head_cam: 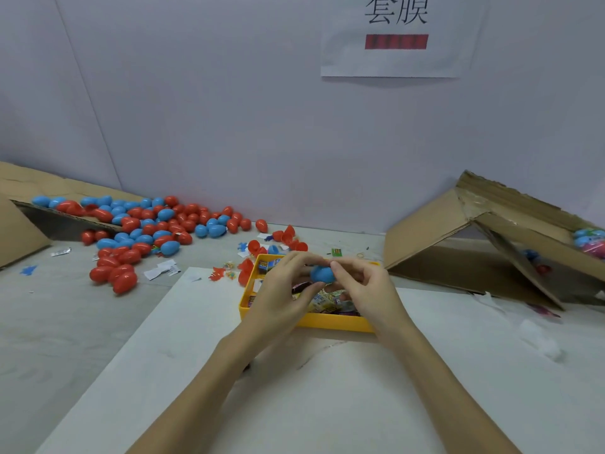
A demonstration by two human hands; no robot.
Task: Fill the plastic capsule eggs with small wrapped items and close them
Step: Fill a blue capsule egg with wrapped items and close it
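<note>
One blue capsule egg (321, 273) is held above the far end of the yellow tray (327, 323), near the middle of the table (65, 322). The left hand (281, 286) curls round its left side, thumb beneath; the right hand (361, 283) pinches its right side with fingertips on top. Whether the two halves are fully seated cannot be told, as the fingers cover the seam. In my judgement this egg is at the closing step.

The tray holds a good stock of small wrapped items (327, 301), so filling material is not exhausted.

Just beyond the tray, open red halves (288, 235) lie loose, evidently still to be filled.

Toward the far left corner, a large heap of red and blue eggs (154, 224) spills from a flattened cardboard box (19, 224). They look closed; whether they are filled cannot be seen. At the right edge a second cardboard box (474, 231) holds a few coloured eggs (589, 240).

Assessment: work is in mid-run, with open halves remaining.
</note>
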